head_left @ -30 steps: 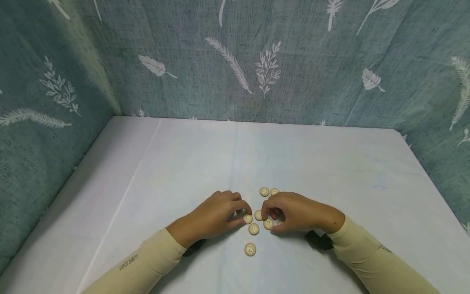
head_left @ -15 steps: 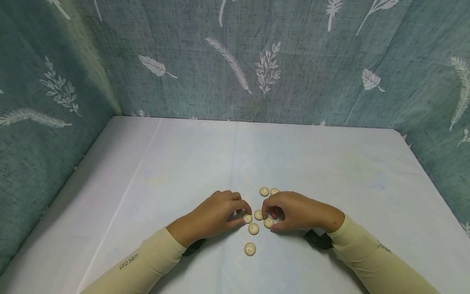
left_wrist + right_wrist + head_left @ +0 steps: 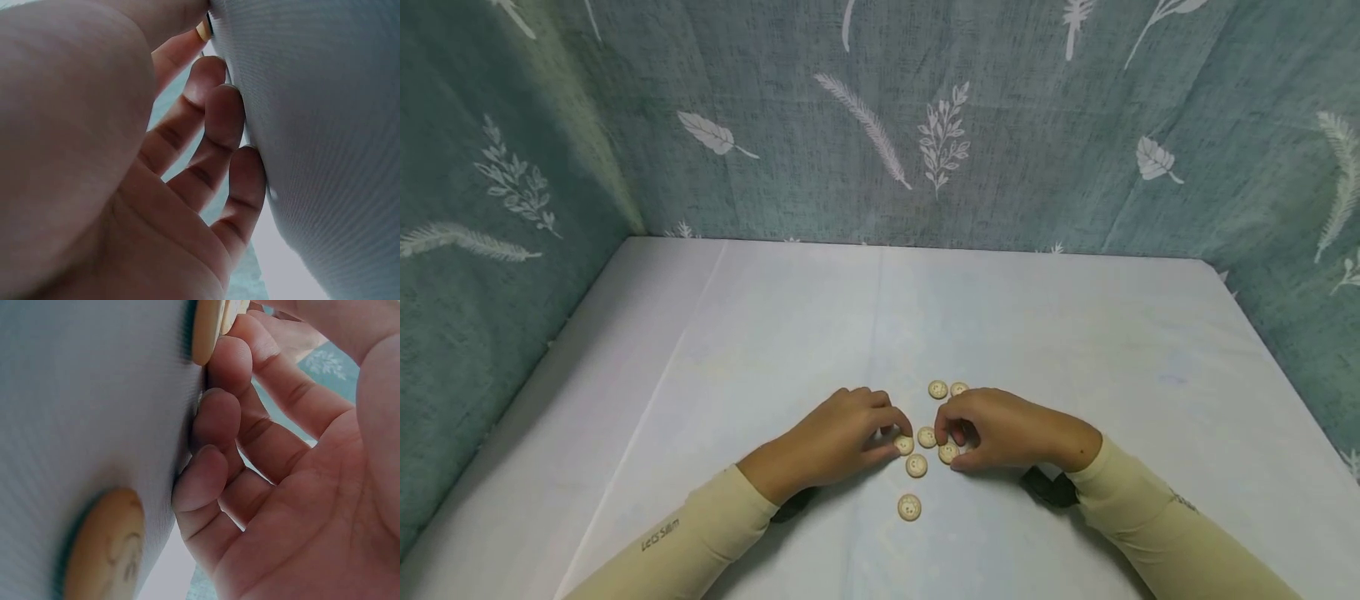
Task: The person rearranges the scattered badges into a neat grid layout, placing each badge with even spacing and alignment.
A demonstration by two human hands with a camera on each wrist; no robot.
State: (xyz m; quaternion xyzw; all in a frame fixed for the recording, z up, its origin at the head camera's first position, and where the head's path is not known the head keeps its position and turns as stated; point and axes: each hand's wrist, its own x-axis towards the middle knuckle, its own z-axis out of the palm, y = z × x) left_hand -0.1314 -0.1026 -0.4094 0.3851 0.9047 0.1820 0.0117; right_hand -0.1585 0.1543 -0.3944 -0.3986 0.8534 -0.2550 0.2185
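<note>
Thumb and index finger of my left hand (image 3: 842, 437) pinch a round beige button (image 3: 903, 445) lying on the white cloth. In the left wrist view only a sliver of that button (image 3: 203, 30) shows past the fingers. My right hand (image 3: 1011, 429) pinches another beige button (image 3: 948, 452) by its edges, low over the cloth. A loose button (image 3: 927, 437) lies between the hands, with one more button (image 3: 916, 465) just nearer the person. The right wrist view has a patterned button (image 3: 109, 550) on the cloth beneath the palm, hidden from the head view.
A single button (image 3: 909, 507) lies closest to the person. Beyond the right hand are two more, a left button (image 3: 937, 389) and a right button (image 3: 959, 389) partly covered by that hand. Leaf-patterned green fabric (image 3: 880, 125) walls the white-covered table (image 3: 790, 308) at back and sides.
The button in my right fingers has shifted slightly away from the person. A button that peeked out under the right palm is now hidden in the head view. My left hand keeps still.
</note>
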